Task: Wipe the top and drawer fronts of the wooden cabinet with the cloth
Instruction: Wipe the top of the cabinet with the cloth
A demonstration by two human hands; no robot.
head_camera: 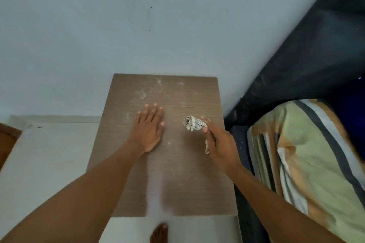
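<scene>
Cabinet top (177, 179) lies bare around both hands: left hand (149, 130) flat, empty; right hand (221, 146) pinching the cloth (192, 123) (drawer fronts hidden below frame).

Wooden cabinet top (177, 183) is pretty dusty – left hand (148, 130) flat on it, and a bunched-up cloth (192, 123) sitting toward the right edge.

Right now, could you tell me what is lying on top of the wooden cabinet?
On the cabinet top rest the flat left hand and a bunched checked cloth, which the right hand is reaching. Pale dusty smears show. The hands cover whatever lies beneath them.
</scene>
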